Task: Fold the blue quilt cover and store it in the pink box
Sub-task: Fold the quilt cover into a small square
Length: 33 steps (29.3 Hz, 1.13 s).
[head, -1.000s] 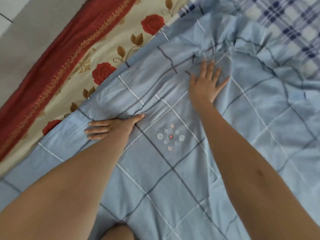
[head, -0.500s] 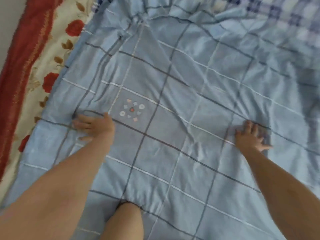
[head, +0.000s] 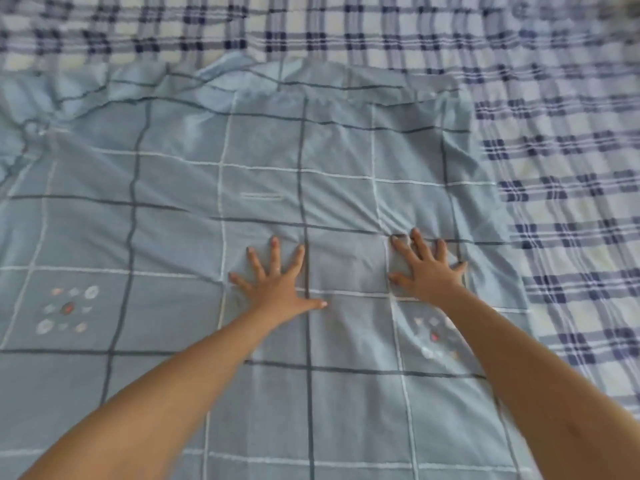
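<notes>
1. Lies spread flat over the bed as a blue quilt cover, gridded with dark and white lines, wrinkled along the far edge and bunched at the far left. Carries an embroidered motif at the left and a second motif beside the right forearm.
2. Presses the left hand and right hand palm-down on the cover, fingers straight and spread, gripping nothing.
3. Sets both hands near each other by the cover's right edge, against well apart half a second ago. Puts the left hand far from the left motif, formerly just beside. No longer shows the red floral bedding.
4. Rests on a blue-and-white plaid sheet, exposed beyond the cover's far and right edges.
</notes>
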Each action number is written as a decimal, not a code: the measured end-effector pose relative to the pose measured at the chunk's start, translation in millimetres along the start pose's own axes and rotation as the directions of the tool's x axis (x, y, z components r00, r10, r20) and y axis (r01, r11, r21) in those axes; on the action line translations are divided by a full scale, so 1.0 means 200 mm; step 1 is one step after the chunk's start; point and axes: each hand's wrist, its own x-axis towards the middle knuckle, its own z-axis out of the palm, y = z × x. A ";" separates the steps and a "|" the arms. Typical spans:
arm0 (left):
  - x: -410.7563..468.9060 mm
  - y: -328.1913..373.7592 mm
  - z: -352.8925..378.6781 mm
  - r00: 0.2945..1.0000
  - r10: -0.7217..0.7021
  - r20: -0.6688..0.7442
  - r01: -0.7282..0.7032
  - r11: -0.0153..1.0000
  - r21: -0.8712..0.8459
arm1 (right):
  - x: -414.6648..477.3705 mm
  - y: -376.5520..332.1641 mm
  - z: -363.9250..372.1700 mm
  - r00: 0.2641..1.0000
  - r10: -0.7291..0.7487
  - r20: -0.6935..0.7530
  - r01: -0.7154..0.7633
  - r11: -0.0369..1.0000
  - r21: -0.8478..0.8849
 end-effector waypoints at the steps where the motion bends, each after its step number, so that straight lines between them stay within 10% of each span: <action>1: 0.11 0.11 -0.03 0.999 0.032 -0.031 -0.032 0.999 0.027 | 0.04 0.08 0.01 0.999 0.045 -0.007 -0.045 0.998 0.044; 8: 0.61 0.56 -0.27 0.998 0.015 -0.065 -0.012 0.999 0.036 | 0.45 0.36 -0.11 0.953 0.297 -0.058 -0.267 0.917 0.297; 33: 1.06 1.05 -0.71 0.965 -0.225 0.138 0.242 0.963 -0.120 | 1.05 0.77 -0.60 0.889 0.459 -0.008 -0.384 0.753 0.535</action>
